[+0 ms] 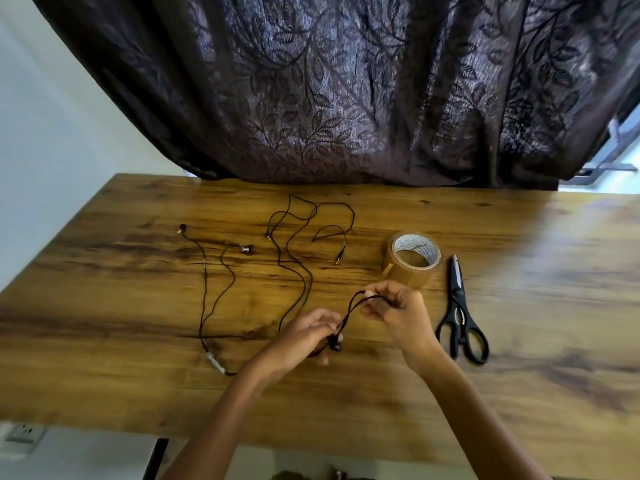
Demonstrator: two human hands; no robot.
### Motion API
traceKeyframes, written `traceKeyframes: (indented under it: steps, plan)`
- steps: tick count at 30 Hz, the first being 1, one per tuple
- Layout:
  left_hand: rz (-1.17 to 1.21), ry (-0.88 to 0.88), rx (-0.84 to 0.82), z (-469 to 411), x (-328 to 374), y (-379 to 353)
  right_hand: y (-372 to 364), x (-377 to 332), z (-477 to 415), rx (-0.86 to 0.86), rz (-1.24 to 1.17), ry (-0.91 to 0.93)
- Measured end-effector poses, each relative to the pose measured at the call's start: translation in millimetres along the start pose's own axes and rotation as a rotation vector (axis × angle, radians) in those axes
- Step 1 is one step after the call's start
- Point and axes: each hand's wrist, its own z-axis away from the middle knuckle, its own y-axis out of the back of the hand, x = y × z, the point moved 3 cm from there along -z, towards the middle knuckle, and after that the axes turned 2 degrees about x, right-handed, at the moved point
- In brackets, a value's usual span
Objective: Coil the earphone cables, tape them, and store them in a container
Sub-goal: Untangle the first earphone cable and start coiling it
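**Obscured.** Table [519, 358], wooden: the right end is blurred and cut off by the frame. The far edge lies partly under the hem of a dark leaf-patterned curtain [346, 98]. Both forearms leave the frame at the bottom. How the strands run beneath the left hand cannot be made out.

**Left hand** [310, 332]: centre, toward the near edge. The fingers are curled, pinching the earphone cable [349, 311], with a dark earbud at the fingertips.

**Right hand** [398, 311]: just beside the left. Its fingers are curled, pinching the far end of a short loop of the same cable stretched between the hands. The rest trails slack toward the far edge, its jack plug [337, 260] lying near the tape.

**Second earphone cable** [204, 289]: loose, toward the left edge, earbuds apart.

**Tape roll** [405, 273]: brown, lying flat with its core opening upward, just beyond the right hand.

**Scissors** [459, 306]: black, closed, right of the tape, with the tips toward the far edge.

**Open room.** Open wood lies right of the scissors and along the near edge.
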Motion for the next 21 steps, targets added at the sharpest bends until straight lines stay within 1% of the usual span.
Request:
traceKeyframes:
  steps: [2,5,7,8,11,13,17,19,21]
  plan:
    - [-0.124,-0.017,0.075,2,0,3,6,2,-3,0.016,0.037,-0.009]
    - [-0.404,-0.134,0.23,2,4,11,13,9,-5,0.025,0.161,-0.023]
    - [-0.554,-0.188,0.247,2,11,15,15,11,-6,0.011,0.255,-0.035]
    - [-0.584,-0.197,0.24,3,15,17,15,10,-5,-0.007,0.301,-0.034]
    - [-0.6,-0.249,0.234,3,29,24,10,0,-4,-0.099,0.476,0.03]
    - [-0.578,-0.31,0.249,5,40,28,2,-7,0,-0.155,0.569,0.107]
    - [-0.57,-0.413,0.218,10,61,29,-16,-31,7,-0.153,0.614,0.298]
    - [-0.537,-0.451,0.234,11,70,32,-24,-45,11,-0.156,0.645,0.413]
    - [-0.502,-0.506,0.251,13,78,35,-29,-56,12,-0.191,0.621,0.437]
